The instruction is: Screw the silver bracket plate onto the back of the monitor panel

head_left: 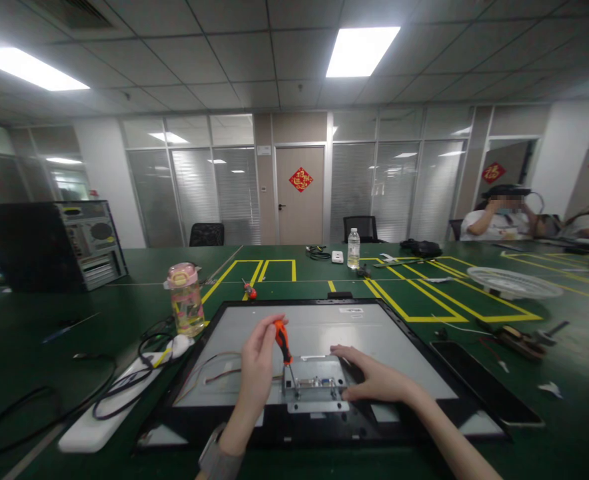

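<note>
While a glass-partitioned office (pixel 214 193) stretches out behind, the green, yellow-taped table (pixel 144 270) holds a black-framed grey panel (pixel 319 330), flat; its shiny metal bracket (pixel 317 368) has the right hand (pixel 374 375) spread against it, left hand (pixel 258 350) gripping an orange-and-black screwdriver (pixel 283 341).

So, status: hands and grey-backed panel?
Left hand grips orange-black screwdriver at silver metal bracket. Right hand at bracket's right edge. Panel flat on green table. Thin wires left of bracket.
</note>
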`<state>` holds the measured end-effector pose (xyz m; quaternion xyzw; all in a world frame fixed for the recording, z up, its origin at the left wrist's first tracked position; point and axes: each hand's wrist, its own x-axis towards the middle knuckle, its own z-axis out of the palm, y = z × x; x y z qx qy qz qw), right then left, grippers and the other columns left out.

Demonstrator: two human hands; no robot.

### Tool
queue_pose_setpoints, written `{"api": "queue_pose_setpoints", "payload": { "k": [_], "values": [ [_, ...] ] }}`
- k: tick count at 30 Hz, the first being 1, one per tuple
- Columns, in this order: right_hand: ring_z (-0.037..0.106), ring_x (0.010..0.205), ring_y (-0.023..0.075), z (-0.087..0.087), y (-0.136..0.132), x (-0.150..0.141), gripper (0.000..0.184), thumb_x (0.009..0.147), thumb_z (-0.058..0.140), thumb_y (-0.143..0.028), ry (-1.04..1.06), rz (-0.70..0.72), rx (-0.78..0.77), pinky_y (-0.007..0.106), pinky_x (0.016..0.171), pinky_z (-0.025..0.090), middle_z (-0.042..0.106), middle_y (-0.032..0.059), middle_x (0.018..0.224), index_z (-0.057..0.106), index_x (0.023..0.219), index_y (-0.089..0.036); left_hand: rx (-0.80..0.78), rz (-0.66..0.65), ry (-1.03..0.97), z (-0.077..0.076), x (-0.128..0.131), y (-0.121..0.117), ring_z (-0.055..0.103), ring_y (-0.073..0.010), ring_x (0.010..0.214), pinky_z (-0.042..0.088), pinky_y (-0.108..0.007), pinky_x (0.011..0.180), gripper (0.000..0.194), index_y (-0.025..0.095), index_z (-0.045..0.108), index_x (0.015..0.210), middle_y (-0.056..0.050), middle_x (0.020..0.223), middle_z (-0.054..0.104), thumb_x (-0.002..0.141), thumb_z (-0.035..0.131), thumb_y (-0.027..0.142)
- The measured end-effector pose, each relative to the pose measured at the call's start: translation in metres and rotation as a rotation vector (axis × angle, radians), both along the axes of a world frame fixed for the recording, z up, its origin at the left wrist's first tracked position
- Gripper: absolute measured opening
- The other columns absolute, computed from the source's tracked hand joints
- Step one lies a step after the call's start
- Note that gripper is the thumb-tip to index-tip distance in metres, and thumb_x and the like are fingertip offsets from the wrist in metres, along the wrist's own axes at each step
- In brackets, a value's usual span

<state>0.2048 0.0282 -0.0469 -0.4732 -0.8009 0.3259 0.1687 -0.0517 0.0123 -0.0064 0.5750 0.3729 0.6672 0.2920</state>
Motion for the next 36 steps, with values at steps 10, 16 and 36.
{"api": "queue_pose_setpoints", "payload": {
  "k": [10,16,36],
  "values": [
    [0.026,0.137,0.0291,-0.0033,0.0029,0.0012,0.088,0.064,0.074,-0.042,-0.003,-0.005,0.000,0.040,0.114,0.018,0.031,0.0140,0.149,0.038,0.139,-0.014,0.050,0.014,0.095,-0.0016,-0.0029,0.0000,0.061,-0.0216,0.092,0.045,-0.032,0.085,0.027,0.018,0.067,0.094,-0.008,0.095,0.067,0.086,0.051,0.037],
    [0.026,0.137,0.0295,-0.0013,0.0013,0.0016,0.088,0.063,0.074,-0.042,0.003,-0.011,-0.013,0.040,0.114,0.019,0.030,0.0134,0.149,0.038,0.139,-0.015,0.041,-0.008,0.066,-0.0034,-0.0007,0.0005,0.059,-0.0222,0.097,0.044,-0.032,0.086,0.027,0.018,0.066,0.100,-0.008,0.101,0.065,0.085,0.053,0.037],
    [0.024,0.138,0.0296,0.0046,-0.0018,-0.0016,0.088,0.064,0.073,-0.041,-0.030,-0.017,-0.028,0.040,0.114,0.017,0.029,0.0128,0.150,0.037,0.140,-0.016,0.056,0.008,0.078,0.0023,-0.0012,-0.0017,0.057,-0.0207,0.096,0.043,-0.030,0.085,0.032,0.018,0.069,0.099,-0.007,0.098,0.063,0.087,0.047,0.038]
  ]
}}
